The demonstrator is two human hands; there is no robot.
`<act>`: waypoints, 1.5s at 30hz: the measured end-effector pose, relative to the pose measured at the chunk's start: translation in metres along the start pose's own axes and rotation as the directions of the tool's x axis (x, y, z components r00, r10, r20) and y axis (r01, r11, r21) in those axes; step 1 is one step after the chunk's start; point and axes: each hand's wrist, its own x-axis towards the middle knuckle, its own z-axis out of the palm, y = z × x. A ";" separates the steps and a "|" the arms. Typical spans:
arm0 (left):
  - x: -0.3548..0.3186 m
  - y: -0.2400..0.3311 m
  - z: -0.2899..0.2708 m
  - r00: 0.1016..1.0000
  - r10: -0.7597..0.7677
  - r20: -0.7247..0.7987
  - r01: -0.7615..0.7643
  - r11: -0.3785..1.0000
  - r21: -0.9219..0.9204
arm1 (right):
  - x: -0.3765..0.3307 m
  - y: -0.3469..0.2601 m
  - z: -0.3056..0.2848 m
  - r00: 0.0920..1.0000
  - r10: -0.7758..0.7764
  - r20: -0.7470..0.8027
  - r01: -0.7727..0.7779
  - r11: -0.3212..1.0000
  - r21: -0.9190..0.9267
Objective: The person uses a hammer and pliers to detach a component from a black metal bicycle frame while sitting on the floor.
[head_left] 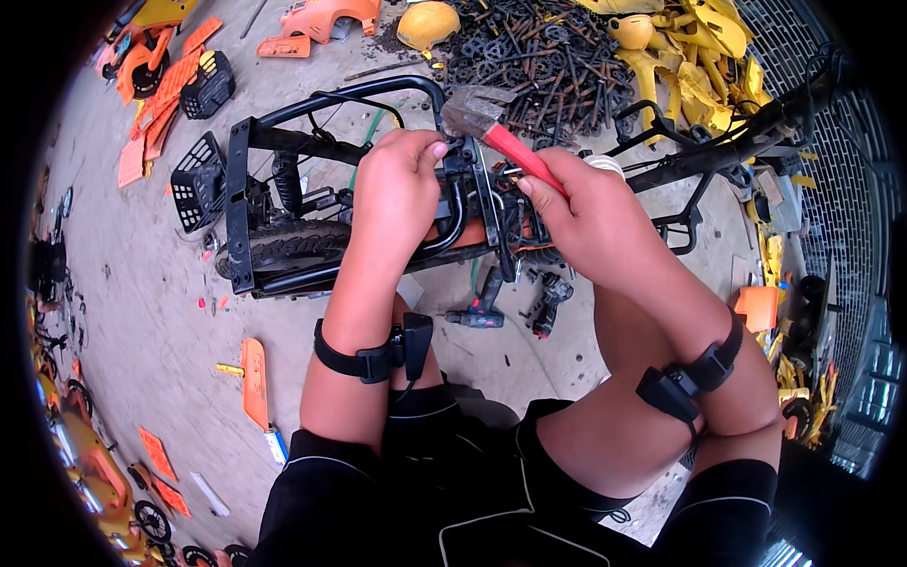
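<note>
My right hand (600, 213) is wrapped round the red handle of a hammer (518, 154), its worn metal head raised beside my left hand and above the frame. My left hand (397, 184) is closed, thumb and fingers pinched at a bracket of the black metal frame (242, 203); whatever they hold is hidden. This frame belongs to a stripped two-wheeled vehicle lying across the floor ahead of me. Its rear tyre (298, 248) shows at the left, below a black spring. Just under the frame lie a cordless drill (480, 310) and a second power tool (550, 302).
Rusty metal rods and parts form a heap (539, 57) beyond the frame, beside a yellow dome-shaped shell (427, 25). Yellow plastic panels (699, 94) are piled at the far right. Black baskets (198, 184) and an orange panel (253, 383) lie to the left.
</note>
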 end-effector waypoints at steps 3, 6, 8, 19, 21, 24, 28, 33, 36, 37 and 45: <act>0.000 0.000 0.001 1.000 0.005 -0.014 -0.005 1.000 -0.004 | 0.000 0.000 -0.001 1.000 0.007 -0.005 -0.007 0.999 0.034; 0.000 0.002 0.000 1.000 -0.030 0.006 0.030 0.999 -0.011 | -0.001 -0.001 -0.001 0.998 -0.006 -0.055 0.010 0.998 0.066; 0.001 0.003 -0.001 1.000 0.005 -0.003 -0.005 1.000 0.000 | -0.001 -0.001 0.000 0.990 -0.042 -0.132 0.056 0.993 0.108; 0.000 -0.002 0.002 0.995 0.091 -0.051 -0.088 0.994 0.063 | -0.003 0.004 -0.003 0.994 -0.039 -0.107 0.051 0.991 0.120; 0.000 -0.003 0.002 0.993 0.101 -0.054 -0.097 0.993 0.071 | -0.004 0.000 -0.004 0.989 -0.051 -0.142 0.069 0.990 0.125; 0.000 -0.002 0.002 0.992 0.107 -0.059 -0.103 0.992 0.071 | -0.003 -0.001 -0.004 0.987 -0.050 -0.150 0.064 0.994 0.091; 0.000 -0.003 0.001 0.993 0.107 -0.048 -0.102 0.990 0.102 | -0.003 0.004 -0.005 0.997 -0.048 -0.055 0.049 0.999 0.018; 0.000 -0.002 0.001 0.992 0.114 -0.048 -0.110 0.990 0.083 | -0.004 0.005 -0.004 0.993 -0.013 -0.119 0.027 0.993 0.116; -0.001 -0.001 0.001 0.990 0.122 -0.064 -0.116 0.990 0.083 | -0.002 0.013 -0.004 0.990 -0.035 -0.137 0.049 0.994 0.102; -0.001 -0.002 0.001 0.990 0.127 -0.062 -0.122 0.989 0.082 | -0.001 0.016 -0.002 0.990 -0.042 -0.137 0.057 0.993 0.105; 0.001 0.002 -0.001 0.995 0.094 -0.037 -0.091 0.993 0.082 | -0.005 0.003 -0.003 0.990 -0.042 -0.132 0.059 0.990 0.126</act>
